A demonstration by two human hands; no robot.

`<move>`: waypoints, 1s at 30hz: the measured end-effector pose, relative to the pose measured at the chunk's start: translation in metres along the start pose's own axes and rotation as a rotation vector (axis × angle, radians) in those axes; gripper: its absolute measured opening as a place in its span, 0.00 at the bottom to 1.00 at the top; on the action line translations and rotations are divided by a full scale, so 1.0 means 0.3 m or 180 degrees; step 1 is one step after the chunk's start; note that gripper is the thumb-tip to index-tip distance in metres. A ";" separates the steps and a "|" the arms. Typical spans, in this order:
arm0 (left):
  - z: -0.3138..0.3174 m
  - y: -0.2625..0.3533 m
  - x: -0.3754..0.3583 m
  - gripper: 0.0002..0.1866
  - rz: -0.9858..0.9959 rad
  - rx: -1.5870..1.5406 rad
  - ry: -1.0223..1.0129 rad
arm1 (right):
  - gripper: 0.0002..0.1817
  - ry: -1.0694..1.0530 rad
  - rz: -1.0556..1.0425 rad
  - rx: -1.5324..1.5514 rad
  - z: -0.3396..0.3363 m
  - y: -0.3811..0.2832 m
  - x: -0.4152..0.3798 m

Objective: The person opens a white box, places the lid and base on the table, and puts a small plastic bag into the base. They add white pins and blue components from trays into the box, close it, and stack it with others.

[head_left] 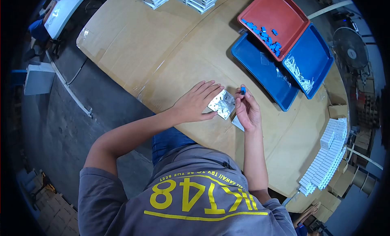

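My left hand (198, 101) lies with its fingers stretched out over the left side of a white square plastic part (224, 103), its thumb at the near corner. That part has small holes and a shiny, greyish inside; its details are too small to make out. Between the thumb and fingers of my right hand (249, 110) is a small blue plastic piece (243, 90), raised just right of the white part. Another flat white piece (238, 122) lies on the table, partly hidden by my right hand.
A red tray (280, 10) with several blue pieces overlaps a blue tray (254, 69). Another blue tray (315, 45) contains thin white pieces. White parts are stacked at the far edge (201, 0) and at right (325, 163). Cardboard covers the table (162, 45). A fan (350, 49) stands beyond.
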State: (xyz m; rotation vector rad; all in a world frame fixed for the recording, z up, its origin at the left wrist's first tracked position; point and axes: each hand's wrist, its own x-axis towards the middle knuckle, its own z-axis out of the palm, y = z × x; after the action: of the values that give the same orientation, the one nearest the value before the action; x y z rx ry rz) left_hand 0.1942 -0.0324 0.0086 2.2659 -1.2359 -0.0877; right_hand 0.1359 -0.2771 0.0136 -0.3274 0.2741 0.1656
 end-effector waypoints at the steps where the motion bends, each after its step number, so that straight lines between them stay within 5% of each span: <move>1: 0.002 -0.001 0.000 0.47 0.0007 0.0025 -0.0016 | 0.20 -0.0076 0.0031 0.0093 0.007 0.004 0.000; 16: 0.004 -0.003 -0.003 0.48 0.0040 0.0118 0.0004 | 0.24 -0.0183 0.0027 0.0271 0.046 -0.003 -0.017; 19: 0.007 -0.003 -0.006 0.49 -0.0007 0.0110 0.0038 | 0.24 -0.0063 -0.0306 -0.0963 0.057 -0.011 -0.009; 22: 0.006 -0.005 -0.006 0.50 -0.0050 0.0052 0.0003 | 0.21 0.0591 -0.1105 -0.3807 0.073 0.023 0.012; 25: 0.002 -0.004 -0.005 0.50 -0.0059 0.0071 -0.0005 | 0.20 0.0470 -0.1901 -0.5852 0.126 0.044 0.006; 30: 0.005 -0.005 -0.006 0.51 0.0008 0.0190 0.0004 | 0.18 0.0362 -0.2000 -0.6160 0.115 0.113 0.018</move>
State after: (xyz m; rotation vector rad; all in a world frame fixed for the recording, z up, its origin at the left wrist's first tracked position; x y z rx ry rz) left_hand 0.1939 -0.0311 0.0063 2.3150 -1.2565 -0.0490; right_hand 0.1423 -0.2331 0.0334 -2.3135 0.0216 -0.2804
